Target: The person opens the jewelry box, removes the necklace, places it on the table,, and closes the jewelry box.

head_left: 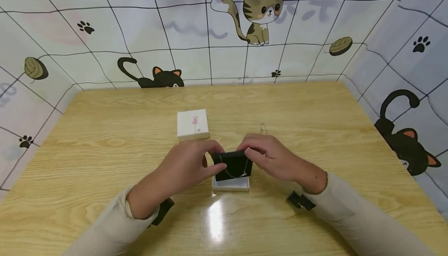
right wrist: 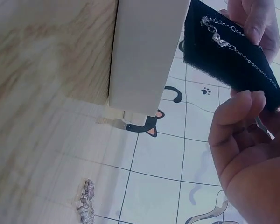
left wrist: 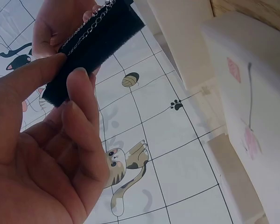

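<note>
A black padded jewelry insert (head_left: 231,164) tilts above an open white box base (head_left: 231,186). Draped across its face is a thin silver chain (right wrist: 220,41) with a small charm. My left hand (head_left: 185,164) pinches the insert's left end between thumb and fingers. At the opposite end, my right hand (head_left: 274,158) pinches the upper right corner. In the left wrist view the pad's dark edge (left wrist: 95,53) shows between the left thumb and fingers. The insert's underside is hidden in the head view.
Behind my left hand lies a white box lid (head_left: 192,125) with a pink flower print. A small silver jewelry piece (head_left: 263,128) rests on the wooden table (head_left: 105,131) beyond my right hand. A cat-patterned backdrop (head_left: 189,26) encloses the table's back and sides.
</note>
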The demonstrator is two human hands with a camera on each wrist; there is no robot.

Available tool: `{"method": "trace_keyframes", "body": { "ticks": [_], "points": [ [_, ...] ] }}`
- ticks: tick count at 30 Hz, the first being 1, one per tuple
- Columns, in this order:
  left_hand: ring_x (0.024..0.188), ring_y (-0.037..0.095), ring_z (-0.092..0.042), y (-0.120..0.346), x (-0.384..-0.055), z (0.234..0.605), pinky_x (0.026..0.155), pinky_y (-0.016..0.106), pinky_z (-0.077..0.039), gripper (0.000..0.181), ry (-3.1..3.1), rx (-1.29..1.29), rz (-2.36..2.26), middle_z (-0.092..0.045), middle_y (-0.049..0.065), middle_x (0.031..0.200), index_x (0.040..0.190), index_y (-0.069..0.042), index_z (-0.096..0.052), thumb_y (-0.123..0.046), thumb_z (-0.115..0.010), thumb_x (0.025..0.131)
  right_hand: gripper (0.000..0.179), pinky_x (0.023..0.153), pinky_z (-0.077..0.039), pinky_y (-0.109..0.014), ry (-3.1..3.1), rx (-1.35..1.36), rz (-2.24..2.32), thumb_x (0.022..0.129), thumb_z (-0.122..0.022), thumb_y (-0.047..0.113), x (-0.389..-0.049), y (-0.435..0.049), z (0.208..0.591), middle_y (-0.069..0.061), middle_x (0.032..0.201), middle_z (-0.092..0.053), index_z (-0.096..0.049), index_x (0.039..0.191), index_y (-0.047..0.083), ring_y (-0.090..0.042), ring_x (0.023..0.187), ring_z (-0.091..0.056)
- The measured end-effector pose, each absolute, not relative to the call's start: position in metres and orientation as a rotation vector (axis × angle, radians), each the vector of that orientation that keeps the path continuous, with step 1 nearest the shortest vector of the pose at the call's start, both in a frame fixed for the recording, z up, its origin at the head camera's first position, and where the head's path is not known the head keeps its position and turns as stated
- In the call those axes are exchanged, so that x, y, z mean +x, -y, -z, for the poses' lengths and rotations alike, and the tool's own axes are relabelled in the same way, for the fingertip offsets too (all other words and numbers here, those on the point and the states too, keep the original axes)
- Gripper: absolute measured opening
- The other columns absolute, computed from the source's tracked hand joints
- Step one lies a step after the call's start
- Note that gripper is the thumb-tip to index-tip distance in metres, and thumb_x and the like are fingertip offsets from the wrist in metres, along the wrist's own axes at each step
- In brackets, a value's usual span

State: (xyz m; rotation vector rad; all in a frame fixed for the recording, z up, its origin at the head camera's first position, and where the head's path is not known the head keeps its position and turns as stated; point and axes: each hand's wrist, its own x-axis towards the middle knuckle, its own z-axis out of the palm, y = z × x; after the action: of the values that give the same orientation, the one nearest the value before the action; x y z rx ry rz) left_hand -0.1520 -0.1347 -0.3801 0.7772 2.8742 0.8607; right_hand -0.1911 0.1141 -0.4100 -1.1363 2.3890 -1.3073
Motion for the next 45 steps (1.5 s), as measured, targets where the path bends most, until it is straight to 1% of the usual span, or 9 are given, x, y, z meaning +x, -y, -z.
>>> {"method": "trace_keyframes", "body": {
  "ticks": [6, 12, 18, 21, 27, 31, 36, 41, 45],
  "points": [
    [0.053, 0.001, -0.051, 0.1355, -0.1508, 0.3784, 0.048, 0.021, -0.043, 0.022, -2.871, 0.756, -0.884, -0.068, -0.010, 0.084, 0.103, -0.019, -0.072, -0.030, -0.080, 0.086, 0.017, 0.065, -0.053, -0.027, -2.410, -1.089, 1.303, 0.094, -0.063, 0.006, -0.1859, -0.1134, 0.4091, 0.002, 0.099, -0.067, -0.069, 0.107, 0.015, -0.009, 0.073, -0.059],
    [0.055, 0.001, -0.051, 0.1354, -0.1512, 0.3786, 0.049, 0.020, -0.043, 0.021, -2.879, 0.763, -0.875, -0.068, -0.010, 0.084, 0.102, -0.019, -0.072, -0.032, -0.079, 0.087, 0.023, 0.058, -0.048, -0.024, -2.452, -1.073, 1.320, 0.089, -0.066, 0.003, -0.1867, -0.1125, 0.4116, -0.001, 0.096, -0.065, -0.064, 0.110, 0.012, -0.007, 0.064, -0.054],
    [0.056, 0.002, -0.051, 0.1354, -0.1518, 0.3796, 0.049, 0.021, -0.044, 0.019, -2.909, 0.749, -0.887, -0.067, -0.011, 0.084, 0.098, -0.020, -0.070, -0.032, -0.079, 0.086, 0.033, 0.051, -0.044, -0.024, -2.473, -1.014, 1.402, 0.087, -0.069, 0.001, -0.1885, -0.1113, 0.4123, 0.001, 0.069, -0.055, -0.045, 0.108, 0.009, -0.007, 0.054, -0.048],
    [0.057, 0.002, -0.051, 0.1348, -0.1524, 0.3804, 0.051, 0.021, -0.045, 0.019, -2.914, 0.755, -0.905, -0.067, -0.011, 0.084, 0.097, -0.020, -0.069, -0.032, -0.079, 0.087, 0.035, 0.048, -0.042, -0.023, -2.484, -0.972, 1.422, 0.087, -0.071, 0.001, -0.1888, -0.1108, 0.4126, 0.002, 0.062, -0.051, -0.043, 0.106, 0.009, -0.008, 0.052, -0.047],
    [0.054, 0.003, -0.052, 0.1336, -0.1527, 0.3803, 0.048, 0.022, -0.045, 0.022, -2.871, 0.732, -0.968, -0.068, -0.007, 0.088, 0.103, -0.018, -0.066, -0.031, -0.077, 0.088, 0.030, 0.059, -0.050, -0.026, -2.516, -0.902, 1.484, 0.087, -0.071, -0.001, -0.1885, -0.1096, 0.4137, -0.003, 0.078, -0.063, -0.047, 0.103, 0.008, -0.011, 0.061, -0.060],
    [0.061, 0.004, -0.057, 0.1338, -0.1524, 0.3806, 0.051, 0.022, -0.047, 0.027, -2.856, 0.744, -0.987, -0.069, -0.008, 0.094, 0.107, -0.018, -0.064, -0.025, -0.080, 0.086, 0.028, 0.060, -0.051, -0.028, -2.524, -0.886, 1.542, 0.087, -0.069, -0.005, -0.1886, -0.1090, 0.4145, -0.007, 0.091, -0.067, -0.048, 0.101, 0.007, -0.013, 0.067, -0.065],
    [0.070, 0.007, -0.060, 0.1339, -0.1521, 0.3826, 0.054, 0.022, -0.049, 0.030, -2.844, 0.754, -1.010, -0.069, -0.009, 0.097, 0.108, -0.017, -0.063, -0.021, -0.081, 0.085, 0.028, 0.064, -0.054, -0.027, -2.550, -0.904, 1.563, 0.085, -0.069, -0.006, -0.1889, -0.1073, 0.4159, -0.007, 0.095, -0.069, -0.050, 0.101, 0.006, -0.012, 0.072, -0.067],
    [0.071, 0.006, -0.060, 0.1335, -0.1525, 0.3829, 0.054, 0.022, -0.048, 0.027, -2.872, 0.747, -1.028, -0.070, -0.010, 0.096, 0.110, -0.017, -0.066, -0.023, -0.079, 0.087, 0.028, 0.070, -0.056, -0.026, -2.594, -0.905, 1.591, 0.084, -0.070, -0.007, -0.1884, -0.1067, 0.4155, -0.007, 0.097, -0.070, -0.051, 0.100, 0.006, -0.013, 0.074, -0.067],
    [0.069, 0.007, -0.059, 0.1330, -0.1527, 0.3828, 0.054, 0.022, -0.047, 0.025, -2.919, 0.772, -1.032, -0.070, -0.009, 0.096, 0.111, -0.017, -0.067, -0.022, -0.077, 0.088, 0.027, 0.069, -0.055, -0.025, -2.593, -0.904, 1.597, 0.084, -0.069, -0.008, -0.1884, -0.1064, 0.4144, -0.008, 0.098, -0.069, -0.051, 0.099, 0.005, -0.014, 0.074, -0.066]
  ]
}}
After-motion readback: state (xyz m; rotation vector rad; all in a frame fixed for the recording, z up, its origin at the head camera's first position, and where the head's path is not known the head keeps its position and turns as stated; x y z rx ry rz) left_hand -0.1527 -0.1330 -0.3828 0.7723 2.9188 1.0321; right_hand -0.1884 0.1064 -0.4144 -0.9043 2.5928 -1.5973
